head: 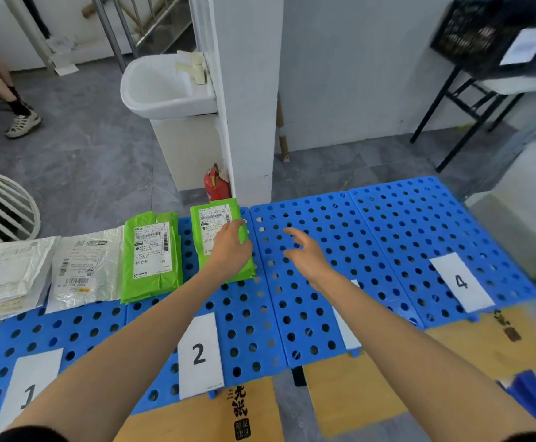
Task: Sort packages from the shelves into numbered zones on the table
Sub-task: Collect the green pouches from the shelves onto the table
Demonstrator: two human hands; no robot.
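Observation:
A green package [210, 224] with a white shipping label lies on the blue perforated table [387, 224] in the zone above the white card marked 2 [200, 355]. My left hand [230, 247] rests flat on its right side, fingers fairly straight. My right hand [304, 253] hovers open above the bare blue panel just to the right, holding nothing. A second green package [151, 255] lies to the left of the first. Two whitish plastic packages [85, 269] [11, 272] lie further left, above the card marked 1 [29, 390]. The card marked 4 [461, 282] lies at the right.
A white pillar [250, 106] stands just beyond the table, with a red fire extinguisher [216, 185] and a white sink [164, 87] beside it. A black crate [470, 33] sits on a stand at far right. Another person's leg [14, 106] shows at far left.

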